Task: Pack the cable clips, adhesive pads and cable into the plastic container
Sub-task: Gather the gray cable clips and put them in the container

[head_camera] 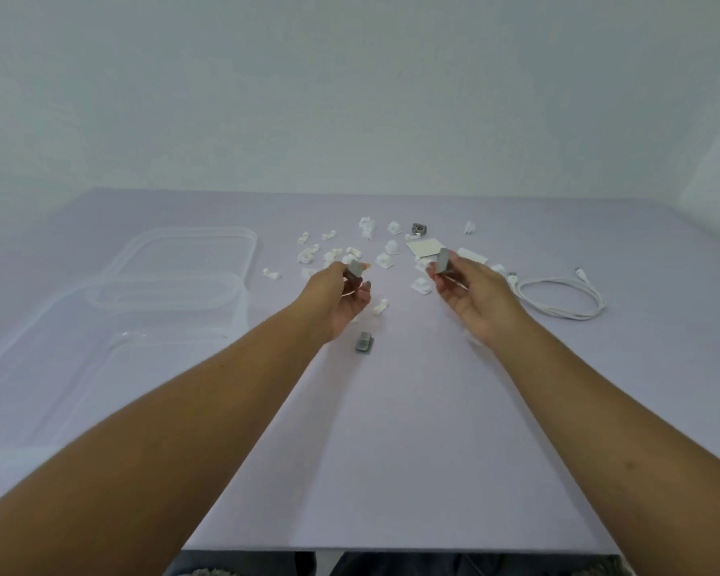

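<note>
Cable clips (352,253), white and scattered, lie at 12 o'clock on the lilac table (391,451), none packed as far as I can see. Working left to right from my remote station:

At 10 o'clock the clear plastic container (113,326) stands open, with its lid (192,259) just beyond it. Contents, if any, cannot be made out through the clear walls.

My left hand (341,301) is raised above the table, thumb and fingers pinched together on a grey clip (355,269). A second loose grey clip (364,342) lies on the table just below that hand.

My right hand (470,293) is likewise closed on another grey clip (443,261). Behind it lie flat pale adhesive pads (422,246), and a dark grey clip (418,229) sits further back.

At 2 o'clock the white cable (562,295) rests coiled, well apart from the container.

Assessment: the clips look light, rigid and small, best pinched across their flat sides; I judge them liable to slip or scatter. Pads appear thin and should be lifted by an edge. The cable is limp; grasp the whole coil.
</note>
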The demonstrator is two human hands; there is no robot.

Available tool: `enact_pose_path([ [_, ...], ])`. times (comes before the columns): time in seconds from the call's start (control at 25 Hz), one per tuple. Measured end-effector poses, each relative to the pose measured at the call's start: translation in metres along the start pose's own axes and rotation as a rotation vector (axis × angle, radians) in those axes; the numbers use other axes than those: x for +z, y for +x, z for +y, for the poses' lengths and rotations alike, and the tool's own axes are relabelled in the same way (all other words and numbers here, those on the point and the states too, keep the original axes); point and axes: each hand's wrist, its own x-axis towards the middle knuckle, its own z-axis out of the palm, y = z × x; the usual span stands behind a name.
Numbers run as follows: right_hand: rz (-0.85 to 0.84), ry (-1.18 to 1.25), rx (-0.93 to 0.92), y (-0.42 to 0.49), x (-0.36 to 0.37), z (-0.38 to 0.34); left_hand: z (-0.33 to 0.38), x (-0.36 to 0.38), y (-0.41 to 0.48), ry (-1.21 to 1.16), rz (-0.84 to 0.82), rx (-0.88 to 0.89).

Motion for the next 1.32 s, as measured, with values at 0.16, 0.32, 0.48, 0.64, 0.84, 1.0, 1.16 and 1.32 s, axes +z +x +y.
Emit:
enact_pose_path([
  [0.16,0.147,0.156,0.027,0.014,-0.011,-0.031,-0.004,-0.001,-0.007,0.065,0.034,-0.047],
  [0.32,0.257,-1.133,-0.269,0.024,-0.041,-0.023,-0.024,-0.014,-0.008,1.552,0.129,0.489],
  [0.48,0.217,-1.654,-0.386,0.02,-0.057,0.003,-0.053,-0.025,-0.009,1.996,0.19,0.623],
  [0.64,0.198,-1.738,-0.455,0.024,-0.057,0.009,-0.057,-0.024,-0.003,2.139,0.191,0.737],
  [0.84,0.098,-1.659,-0.524,0.032,-0.063,0.005,-0.043,-0.005,0.006,1.529,-0.001,0.466],
  [1.0,0.181,-0.767,-0.276,0.037,-0.066,-0.013,-0.037,0.024,0.021,0.243,-0.21,-0.067],
  [1.16,0.109,0.235,0.042,0.037,-0.075,-0.043,-0.04,0.05,0.037,-0.07,-0.346,-0.153],
  [1.32,0.124,0.08,0.11,0.039,-0.077,-0.062,-0.044,0.086,0.051,0.047,-0.278,-0.125],
])
